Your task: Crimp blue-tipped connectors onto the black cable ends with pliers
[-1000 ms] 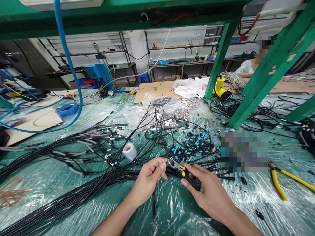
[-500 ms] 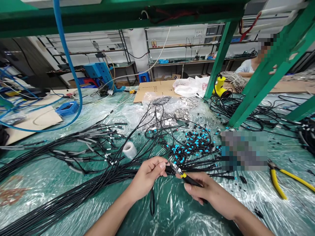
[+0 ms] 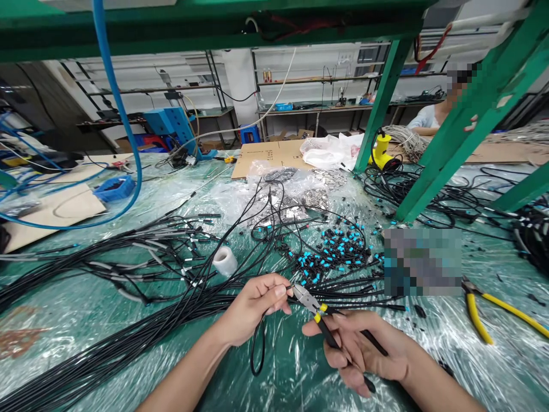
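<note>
My left hand [image 3: 259,306] pinches the end of a black cable [image 3: 257,355], which hangs below it in a loop. In my right hand [image 3: 369,343] are pliers [image 3: 309,300] with black and yellow handles, the handles spread apart among my fingers. The pliers' jaw tips are at the cable end beside my left fingertips; whether they grip it I cannot tell. Just beyond my hands lies a pile of small black and blue connector pieces [image 3: 330,252]. A bundle of long black cables [image 3: 163,326] runs under and behind my left hand.
A white roll of tape or film [image 3: 225,261] stands behind the cables. Yellow-handled pliers [image 3: 476,315] lie at the right, near a blurred-out patch. Green posts [image 3: 386,114] rise from the table, and a blue hose [image 3: 124,103] hangs at left. Someone [image 3: 429,117] sits at the back right.
My right hand has opened its grip, so the pliers' handles are now spread wider and the jaws have turned. My left hand stays almost in place with the cable end.
</note>
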### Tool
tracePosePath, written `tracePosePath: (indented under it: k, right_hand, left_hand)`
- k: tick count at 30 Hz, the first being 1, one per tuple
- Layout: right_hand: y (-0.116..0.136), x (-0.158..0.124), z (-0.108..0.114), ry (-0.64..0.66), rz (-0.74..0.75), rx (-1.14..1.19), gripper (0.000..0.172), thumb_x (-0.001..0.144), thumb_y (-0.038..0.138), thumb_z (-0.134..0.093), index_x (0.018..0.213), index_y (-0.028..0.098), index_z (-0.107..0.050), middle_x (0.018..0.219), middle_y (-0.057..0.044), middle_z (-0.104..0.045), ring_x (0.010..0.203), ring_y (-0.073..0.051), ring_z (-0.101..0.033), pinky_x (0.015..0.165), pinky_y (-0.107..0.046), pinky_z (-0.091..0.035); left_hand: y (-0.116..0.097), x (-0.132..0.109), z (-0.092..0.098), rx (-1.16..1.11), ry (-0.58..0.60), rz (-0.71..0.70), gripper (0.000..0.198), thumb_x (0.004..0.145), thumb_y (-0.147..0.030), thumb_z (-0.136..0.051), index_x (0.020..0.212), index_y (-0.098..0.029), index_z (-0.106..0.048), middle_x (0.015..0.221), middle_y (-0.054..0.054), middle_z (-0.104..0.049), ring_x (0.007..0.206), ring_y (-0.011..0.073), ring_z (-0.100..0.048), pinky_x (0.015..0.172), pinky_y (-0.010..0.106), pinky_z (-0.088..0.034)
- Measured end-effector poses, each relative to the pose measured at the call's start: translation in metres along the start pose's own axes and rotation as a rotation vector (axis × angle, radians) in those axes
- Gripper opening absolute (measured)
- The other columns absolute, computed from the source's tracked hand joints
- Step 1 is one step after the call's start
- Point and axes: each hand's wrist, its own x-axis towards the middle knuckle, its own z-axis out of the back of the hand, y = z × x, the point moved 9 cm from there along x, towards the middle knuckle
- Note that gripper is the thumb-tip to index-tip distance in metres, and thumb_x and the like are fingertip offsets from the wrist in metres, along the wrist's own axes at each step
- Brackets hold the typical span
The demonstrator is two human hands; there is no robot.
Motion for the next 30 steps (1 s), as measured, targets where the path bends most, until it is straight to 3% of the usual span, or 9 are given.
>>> tracePosePath:
  k: [3, 6, 8, 12, 22, 30]
  right_hand:
    - [0.01, 0.0, 0.002, -0.099, 0.081, -0.16, 0.058, 0.084, 0.056, -0.051, 0.13, 0.02, -0.057, 0.078, -0.001, -0.055, 0.056, -0.011, -0.054, 0.055, -0.026, -0.049]
    - [0.04, -0.007, 0.004, -0.38, 0.341, -0.58, 0.045, 0.089, 0.047, -0.054, 0.13, 0.026, -0.057, 0.092, -0.003, -0.063, 0.077, -0.017, -0.061, 0.077, -0.034, -0.052]
    - [0.056, -0.014, 0.0, -0.587, 0.468, -0.899, 0.042, 0.091, 0.042, -0.055, 0.132, 0.032, -0.054, 0.109, -0.004, -0.063, 0.098, -0.021, -0.06, 0.093, -0.04, -0.047]
    - [0.065, -0.022, -0.001, -0.873, 0.497, -1.299, 0.049, 0.092, 0.037, -0.053, 0.14, 0.037, -0.042, 0.118, -0.005, -0.059, 0.106, -0.024, -0.058, 0.092, -0.043, -0.048]
    - [0.069, -0.026, -0.001, -0.934, 0.489, -1.547, 0.049, 0.094, 0.036, -0.047, 0.143, 0.034, -0.038, 0.112, -0.005, -0.058, 0.099, -0.024, -0.058, 0.084, -0.042, -0.051]
    - [0.065, -0.026, 0.001, -0.901, 0.434, -1.413, 0.044, 0.094, 0.039, -0.046, 0.138, 0.037, -0.047, 0.107, -0.003, -0.064, 0.083, -0.022, -0.065, 0.074, -0.04, -0.053]
  left_hand:
    - [-0.002, 0.0, 0.002, 0.024, -0.005, 0.002, 0.028, 0.09, -0.041, -0.059, 0.09, -0.014, -0.067, 0.057, -0.004, -0.047, 0.061, 0.014, -0.054, 0.061, 0.024, -0.034]
    - [-0.005, 0.0, 0.007, 0.074, -0.053, -0.021, 0.029, 0.089, -0.042, -0.06, 0.093, -0.014, -0.067, 0.057, -0.003, -0.05, 0.06, 0.0136, -0.053, 0.058, 0.024, -0.032]
    - [-0.005, 0.0, 0.008, 0.069, -0.07, -0.032, 0.029, 0.089, -0.042, -0.06, 0.094, -0.014, -0.067, 0.056, -0.003, -0.051, 0.059, 0.0133, -0.052, 0.056, 0.023, -0.031]
    - [-0.003, 0.0, 0.009, 0.048, -0.088, -0.038, 0.026, 0.09, -0.04, -0.059, 0.094, -0.015, -0.066, 0.058, -0.003, -0.053, 0.06, 0.0128, -0.054, 0.056, 0.023, -0.031]
    - [0.003, 0.001, 0.009, 0.069, -0.095, -0.033, 0.024, 0.091, -0.038, -0.058, 0.094, -0.016, -0.065, 0.06, -0.002, -0.057, 0.062, 0.0131, -0.056, 0.055, 0.023, -0.029]
    - [0.001, 0.002, 0.01, 0.094, -0.092, -0.064, 0.022, 0.093, -0.037, -0.057, 0.097, -0.017, -0.065, 0.063, -0.003, -0.058, 0.066, 0.0117, -0.058, 0.06, 0.022, -0.033]
